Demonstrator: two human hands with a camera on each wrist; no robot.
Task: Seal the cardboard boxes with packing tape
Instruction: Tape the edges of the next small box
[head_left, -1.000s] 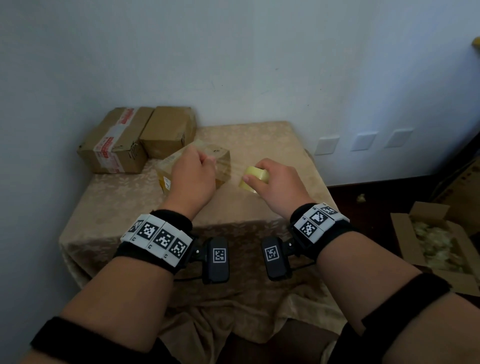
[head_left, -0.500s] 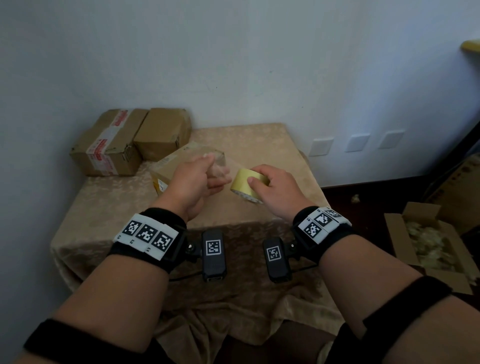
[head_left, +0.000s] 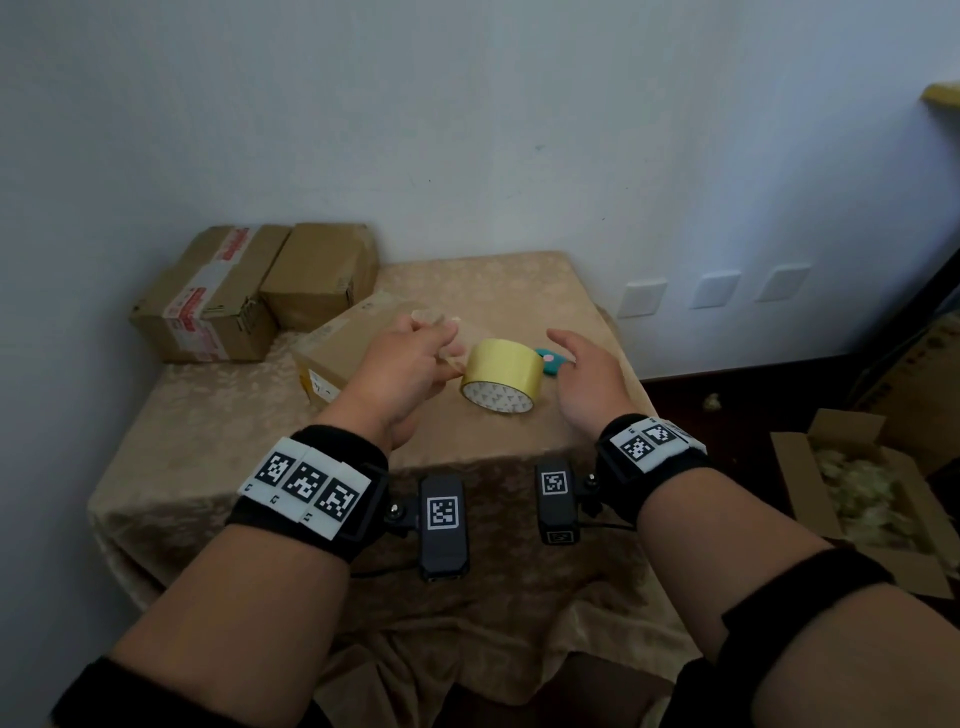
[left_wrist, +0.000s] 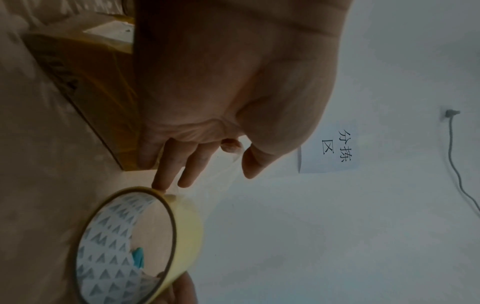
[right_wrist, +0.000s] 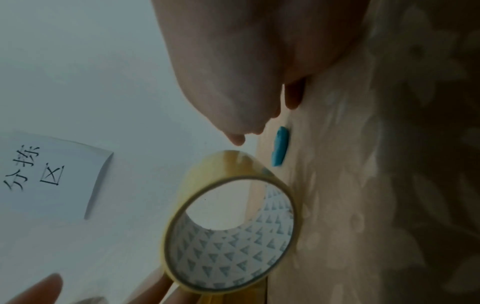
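Yellowish tape roll (head_left: 501, 375) with a triangle-printed core, tilted on edge just right of the nearest cardboard box (head_left: 340, 349), open end toward camera. Clear strip of tape (head_left: 441, 332) pulled from roll up over that box. Box plain brown, angled, white label on its front side. Two more brown boxes (head_left: 254, 291) side by side at back left against the wall, the left one with red-white tape.

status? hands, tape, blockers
Left hand pinches pulled tape strip. Right hand open, off tape roll. Teal cutter behind roll; nothing blocking.
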